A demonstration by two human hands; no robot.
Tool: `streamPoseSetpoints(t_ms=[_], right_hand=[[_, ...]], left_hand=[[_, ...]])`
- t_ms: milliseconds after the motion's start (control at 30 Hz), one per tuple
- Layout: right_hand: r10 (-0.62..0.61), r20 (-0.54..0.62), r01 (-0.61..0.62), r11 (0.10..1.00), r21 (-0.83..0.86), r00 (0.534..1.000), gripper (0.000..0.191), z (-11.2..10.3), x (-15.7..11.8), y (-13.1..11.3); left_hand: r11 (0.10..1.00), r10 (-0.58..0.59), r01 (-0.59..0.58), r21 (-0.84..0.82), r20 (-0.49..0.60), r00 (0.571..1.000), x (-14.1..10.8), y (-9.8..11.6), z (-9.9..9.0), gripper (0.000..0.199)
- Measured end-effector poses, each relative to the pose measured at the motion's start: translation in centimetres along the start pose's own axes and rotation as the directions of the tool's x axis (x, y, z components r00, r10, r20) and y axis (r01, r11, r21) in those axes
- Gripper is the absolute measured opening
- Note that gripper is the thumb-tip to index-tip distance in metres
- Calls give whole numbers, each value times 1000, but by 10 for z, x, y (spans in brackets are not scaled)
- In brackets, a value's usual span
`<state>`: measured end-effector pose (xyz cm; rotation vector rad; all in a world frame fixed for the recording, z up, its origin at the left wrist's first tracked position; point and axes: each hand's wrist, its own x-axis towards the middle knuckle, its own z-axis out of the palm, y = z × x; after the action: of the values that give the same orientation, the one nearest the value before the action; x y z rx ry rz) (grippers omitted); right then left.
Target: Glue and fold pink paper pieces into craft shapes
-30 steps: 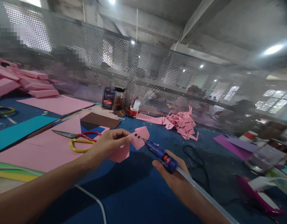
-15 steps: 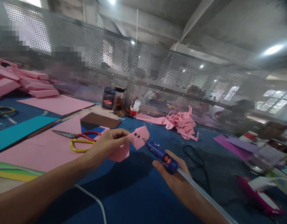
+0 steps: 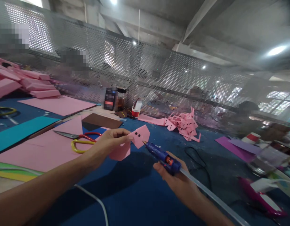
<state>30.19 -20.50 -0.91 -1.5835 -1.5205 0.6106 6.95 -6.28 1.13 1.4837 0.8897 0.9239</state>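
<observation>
Paper (image 3: 141,137), pink, angular, black-marked.

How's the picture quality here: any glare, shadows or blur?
Head view: glare around the ceiling lamp, upper right; head view: soft dark shadow on the blue table below the left hand; head view: pixelated patches and haziness beyond the perforated screen.

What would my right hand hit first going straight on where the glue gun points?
Likely the pink paper in your left hand, just ahead of the glue gun; whether they touch is unclear.
</observation>
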Motion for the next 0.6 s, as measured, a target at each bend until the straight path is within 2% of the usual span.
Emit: streamPoseSetpoints(t_ms=[100, 167, 433, 600], right_hand=[[107, 33, -108, 994, 34, 994, 44, -4, 2, -2], [128, 46, -131, 989, 70, 991, 48, -7, 5, -4], [45, 120, -66, 983, 174, 992, 40, -16, 25, -12], [77, 153, -89, 993, 78, 985, 39, -21, 44, -20]], left_hand=[[1000, 19, -19, -5, -6, 1000, 0, 3, -5, 32], [1000, 16, -16, -4, -34, 999, 2, 4, -11, 32], [997, -77, 76, -15, -127, 989, 0, 11, -39, 37], [991, -133, 131, -23, -173, 976, -2, 14, -53, 37]])
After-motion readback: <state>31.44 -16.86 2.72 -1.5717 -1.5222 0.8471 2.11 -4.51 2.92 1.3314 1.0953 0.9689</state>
